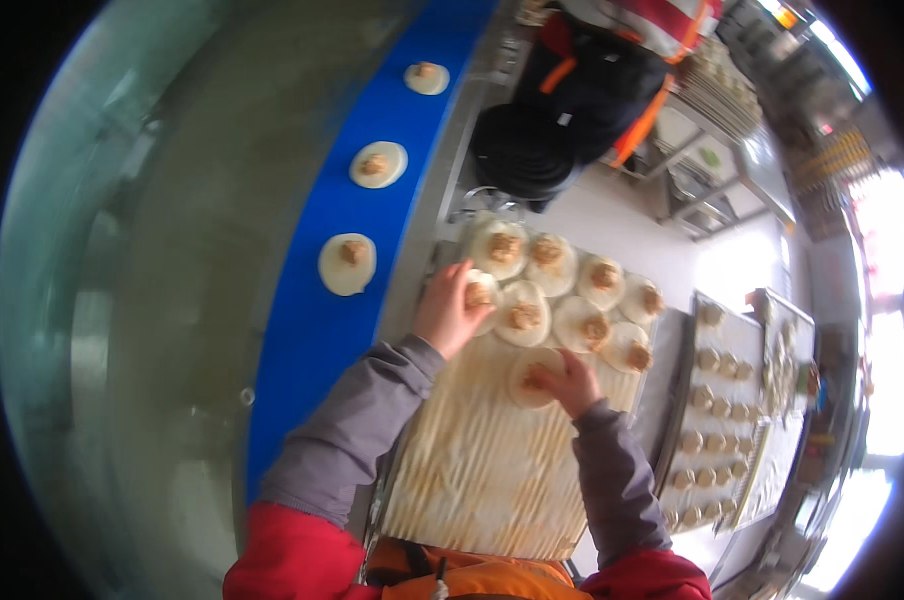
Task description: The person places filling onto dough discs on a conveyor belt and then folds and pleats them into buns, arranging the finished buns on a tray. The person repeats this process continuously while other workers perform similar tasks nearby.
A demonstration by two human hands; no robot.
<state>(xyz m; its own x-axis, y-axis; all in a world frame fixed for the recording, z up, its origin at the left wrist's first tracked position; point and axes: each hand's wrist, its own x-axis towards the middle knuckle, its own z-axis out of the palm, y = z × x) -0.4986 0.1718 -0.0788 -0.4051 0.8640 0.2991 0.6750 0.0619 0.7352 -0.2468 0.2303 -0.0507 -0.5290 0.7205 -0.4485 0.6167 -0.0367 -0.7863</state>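
Note:
My left hand (pixel 450 312) grips a round of dough with filling (pixel 482 290) at the left edge of the tray (pixel 492 450), its thumb and fingers at the rim of the round. Lower and to the right, my right hand (pixel 576 384) is closed on another dough round (pixel 525 385). Its fingertips cover most of the brown filling there. Several flat white rounds, each topped with a brown lump, lie in rows on the far part of the tray, such as this dough round (pixel 523 313) between the two hands. The near part of the tray shows a ribbed, pale surface.
On the left runs a blue conveyor belt (pixel 312 340) carrying three filled rounds. A person in dark clothing (pixel 592 80) is beyond the tray, near a black stool (pixel 532 150). To the right stand trays of small dough pieces (pixel 712 400) and a metal rack (pixel 717 185).

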